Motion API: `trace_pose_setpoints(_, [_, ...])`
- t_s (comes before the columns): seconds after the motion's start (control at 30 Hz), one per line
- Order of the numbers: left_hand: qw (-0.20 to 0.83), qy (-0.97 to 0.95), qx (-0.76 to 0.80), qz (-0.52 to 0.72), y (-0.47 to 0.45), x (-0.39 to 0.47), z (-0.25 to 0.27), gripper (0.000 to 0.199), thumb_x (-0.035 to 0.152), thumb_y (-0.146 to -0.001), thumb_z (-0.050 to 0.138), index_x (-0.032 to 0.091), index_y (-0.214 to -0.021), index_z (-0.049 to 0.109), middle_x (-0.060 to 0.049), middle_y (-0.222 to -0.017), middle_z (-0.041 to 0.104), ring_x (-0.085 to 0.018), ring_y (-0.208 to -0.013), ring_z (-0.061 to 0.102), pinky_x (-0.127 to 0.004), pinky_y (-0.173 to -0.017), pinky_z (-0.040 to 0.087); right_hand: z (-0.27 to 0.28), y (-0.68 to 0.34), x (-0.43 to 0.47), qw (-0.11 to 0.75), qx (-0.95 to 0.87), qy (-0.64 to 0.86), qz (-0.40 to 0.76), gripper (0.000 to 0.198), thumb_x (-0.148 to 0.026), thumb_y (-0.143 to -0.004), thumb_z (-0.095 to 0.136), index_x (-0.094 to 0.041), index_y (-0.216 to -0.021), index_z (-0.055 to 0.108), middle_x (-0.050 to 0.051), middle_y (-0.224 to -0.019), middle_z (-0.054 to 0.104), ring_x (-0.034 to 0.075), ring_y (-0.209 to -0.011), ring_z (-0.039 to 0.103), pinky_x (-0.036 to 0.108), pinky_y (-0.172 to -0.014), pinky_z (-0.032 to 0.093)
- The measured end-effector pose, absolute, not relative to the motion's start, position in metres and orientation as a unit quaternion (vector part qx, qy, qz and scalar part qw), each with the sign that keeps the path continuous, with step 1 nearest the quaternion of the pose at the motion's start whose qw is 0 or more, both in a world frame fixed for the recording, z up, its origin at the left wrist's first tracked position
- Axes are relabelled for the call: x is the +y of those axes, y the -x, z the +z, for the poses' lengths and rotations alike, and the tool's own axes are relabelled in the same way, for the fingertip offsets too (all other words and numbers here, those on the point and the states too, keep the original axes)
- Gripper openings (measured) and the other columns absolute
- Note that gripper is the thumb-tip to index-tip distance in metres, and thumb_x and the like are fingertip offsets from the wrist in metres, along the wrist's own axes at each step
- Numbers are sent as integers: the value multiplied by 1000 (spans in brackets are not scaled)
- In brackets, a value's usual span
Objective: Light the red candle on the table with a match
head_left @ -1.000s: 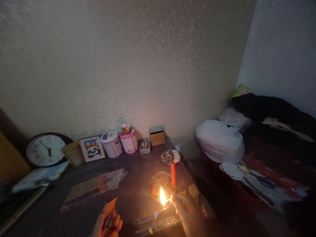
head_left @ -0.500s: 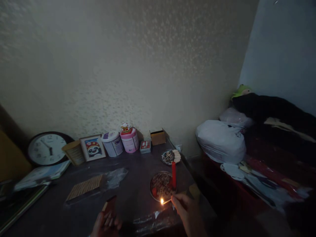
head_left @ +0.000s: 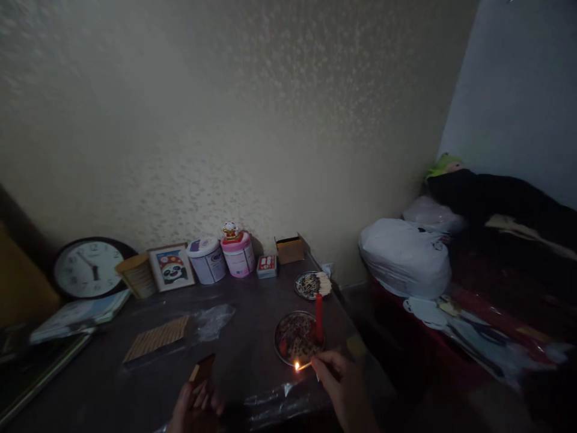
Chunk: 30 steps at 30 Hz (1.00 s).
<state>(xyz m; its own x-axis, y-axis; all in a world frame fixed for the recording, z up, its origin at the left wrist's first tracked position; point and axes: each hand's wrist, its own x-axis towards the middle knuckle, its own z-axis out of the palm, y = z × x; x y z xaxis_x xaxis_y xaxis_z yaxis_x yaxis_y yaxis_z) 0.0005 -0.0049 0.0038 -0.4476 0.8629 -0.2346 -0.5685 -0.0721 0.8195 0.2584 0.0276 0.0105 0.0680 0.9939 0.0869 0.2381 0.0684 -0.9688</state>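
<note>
My right hand pinches a burning match at the near edge of a round metal plate. Its small flame sits low and to the left of a red candle that stands upright on the plate's right side. My left hand holds a matchbox near the table's front edge, to the left of the plate. A smaller dish with a bundle of pale sticks lies just behind the plate.
On the dark table lie a flat packet in clear plastic and books at the left. A clock, a framed picture, two tubs and small boxes line the wall. White bags sit at the right.
The match flame has shrunk from a big flare to a small point, and the scene has darkened. My right hand has barely moved, staying by the plate's near edge.
</note>
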Motion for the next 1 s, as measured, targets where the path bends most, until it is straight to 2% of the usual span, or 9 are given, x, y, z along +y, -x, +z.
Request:
trace_pose_setpoints(0.2, [493,-145,447,732,1,2,-9,36,60,-59,68,25,-64,63,-1,-56,53,-17,-47,43,-32,-44,38,4,-258,33,471,-573,557,374,28,-42,-79,57,-17,-73,69,3,-67,68,19,-66,60,25,-61,42])
trace_pose_setpoints(0.37, [502,-170,451,718,-1,-4,4,31,53,-59,72,24,-61,62,-1,-56,54,-17,-51,47,-33,-48,42,1,-255,33,473,-588,549,360,27,-41,-80,57,-18,-73,69,4,-70,70,19,-69,62,25,-63,44])
trace_pose_setpoints(0.57, [502,-111,431,742,-3,-2,-3,37,56,-54,74,23,-58,58,1,-55,53,-15,-50,46,-31,-46,40,5,-253,30,463,-601,558,338,27,-42,-81,58,-18,-74,69,4,-70,71,19,-66,63,25,-60,44])
trace_pose_setpoints(0.8, [529,-117,422,727,-4,-6,4,28,47,-62,73,23,-63,60,-2,-61,57,-17,-53,50,-32,-49,42,6,-253,31,463,-603,561,327,25,-39,-81,57,-18,-73,69,3,-69,70,19,-66,63,25,-61,44])
trace_pose_setpoints(0.9, [517,-101,416,742,-7,-5,4,29,50,-66,70,24,-62,59,1,-56,53,-15,-49,46,-30,-44,37,5,-252,33,462,-603,562,327,26,-39,-81,57,-18,-73,69,3,-69,70,18,-66,62,25,-61,45])
trace_pose_setpoints(1.0, [520,-95,405,746,-11,-4,-1,31,52,-66,71,23,-63,60,1,-59,55,-15,-51,48,-30,-46,39,4,-251,35,459,-602,561,335,26,-39,-82,56,-18,-74,69,4,-70,70,19,-67,63,25,-61,45])
